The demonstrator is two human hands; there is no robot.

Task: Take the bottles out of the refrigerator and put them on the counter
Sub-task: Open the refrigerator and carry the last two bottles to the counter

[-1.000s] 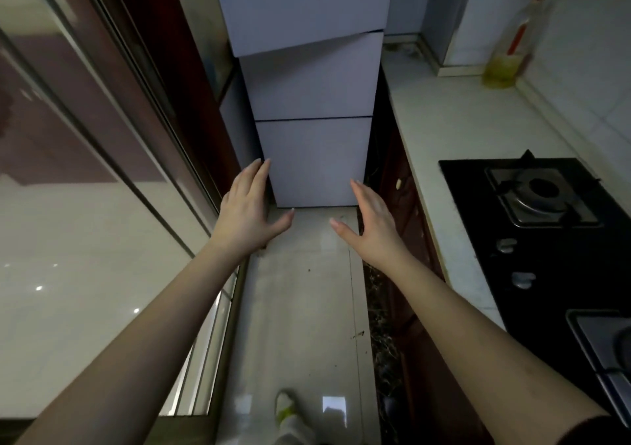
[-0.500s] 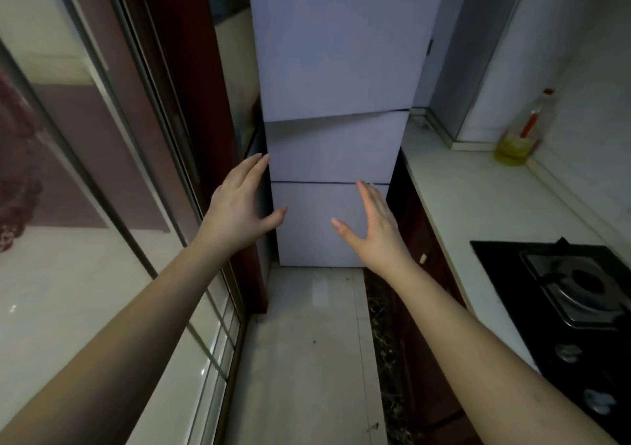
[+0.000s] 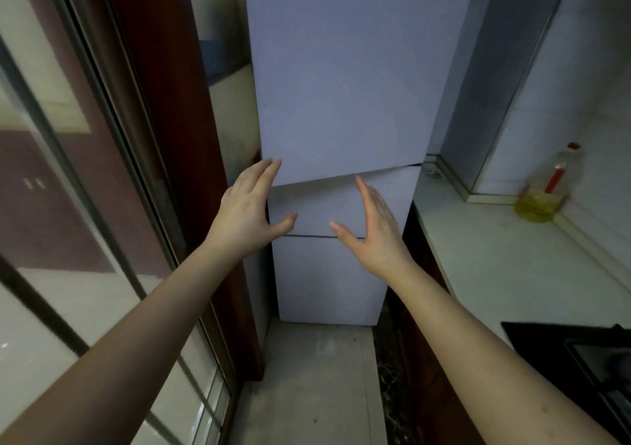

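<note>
A tall pale refrigerator (image 3: 341, 86) with three stacked doors stands straight ahead, all doors closed. No bottles from inside it are visible. My left hand (image 3: 251, 210) is raised in front of the fridge's left edge, fingers spread, tips near the seam under the top door. My right hand (image 3: 374, 229) is held edge-on before the middle door, fingers straight, holding nothing. The white counter (image 3: 495, 256) runs along the right side.
A bottle of yellow oil (image 3: 543, 192) stands at the counter's far end by the tiled wall. A black gas hob (image 3: 587, 359) sits at the near right. A glass sliding door with a dark wooden frame (image 3: 164, 137) lines the left. The narrow tiled floor (image 3: 317, 383) leads to the fridge.
The view has tilted up and moved closer to the fridge, so the top door now fills the upper frame. Both hands have risen from the lower doors to the middle door's height.
</note>
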